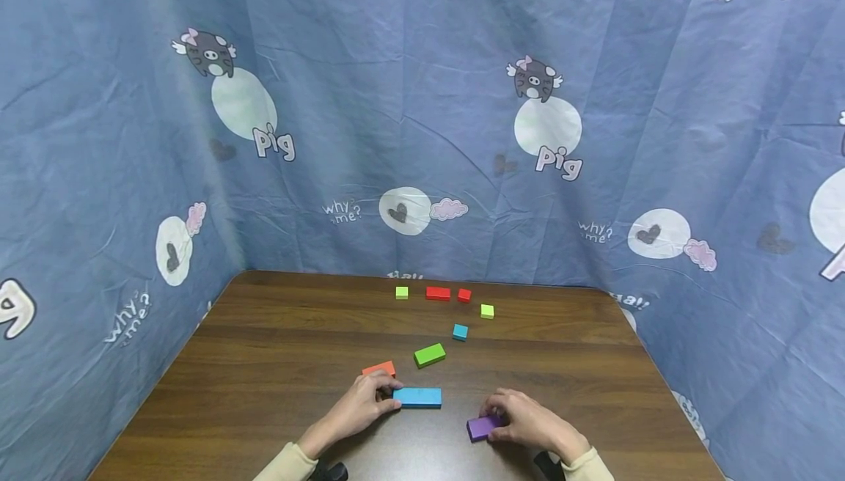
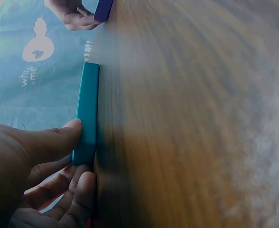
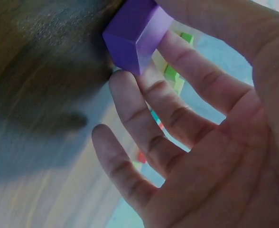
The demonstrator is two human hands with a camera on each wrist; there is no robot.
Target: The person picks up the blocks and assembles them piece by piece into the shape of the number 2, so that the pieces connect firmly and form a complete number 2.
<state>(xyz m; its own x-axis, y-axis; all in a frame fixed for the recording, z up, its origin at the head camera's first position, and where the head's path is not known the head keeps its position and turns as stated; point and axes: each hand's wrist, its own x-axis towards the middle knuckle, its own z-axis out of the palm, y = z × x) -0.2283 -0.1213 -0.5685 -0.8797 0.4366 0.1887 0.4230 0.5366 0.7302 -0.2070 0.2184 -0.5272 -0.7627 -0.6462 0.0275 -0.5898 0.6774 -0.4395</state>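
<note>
On the table (image 1: 284, 334), left hand (image 1: 360, 401) pinches a blue block (image 1: 421, 397), right hand (image 1: 527, 419) a partly hidden purple block (image 1: 480, 428).

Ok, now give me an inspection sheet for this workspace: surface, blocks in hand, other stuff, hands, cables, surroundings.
Surface: brown table, wood grain.
Blocks in hand: blue block and purple block, apart; whether the purple one touches the table, I can't tell.
Clutter: orange block, partly hidden by the left hand; green block; blue cube; long red block; small red block; left lime cube; right lime cube.
Hands: left pinches the blue block's left end; right hand pinches the purple block.
Cables: nothing seen.
Surroundings: blue cloth with pig prints, hung behind the table and at both sides.
</note>
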